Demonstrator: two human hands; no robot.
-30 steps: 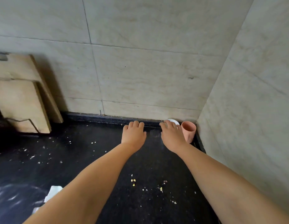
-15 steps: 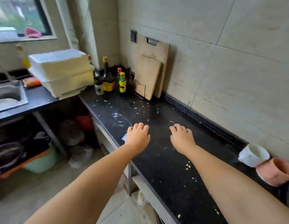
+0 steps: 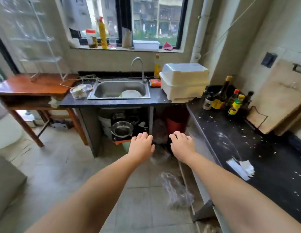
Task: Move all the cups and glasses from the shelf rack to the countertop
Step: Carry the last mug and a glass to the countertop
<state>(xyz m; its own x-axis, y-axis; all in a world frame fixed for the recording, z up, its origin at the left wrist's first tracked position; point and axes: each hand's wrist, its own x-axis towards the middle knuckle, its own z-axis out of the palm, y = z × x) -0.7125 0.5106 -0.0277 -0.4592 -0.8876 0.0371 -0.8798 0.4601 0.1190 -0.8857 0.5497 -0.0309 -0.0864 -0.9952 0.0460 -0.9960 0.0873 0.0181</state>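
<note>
The black countertop (image 3: pixel 247 148) runs along the 3 o'clock side. A white wire shelf rack (image 3: pixel 43 36) stands at 10 o'clock, too blurry to show any cups. The sink (image 3: pixel 119 89) sits at 12 o'clock. The left hand (image 3: pixel 141 146) and right hand (image 3: pixel 181 146) reach out, fingers loose, holding nothing.

No legible text or labels

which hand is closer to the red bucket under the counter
Right. The right hand hangs just below the red bucket, almost in line with it. The left hand is further off to the bucket's left, in front of the steel bowl. Both hold nothing.
</note>
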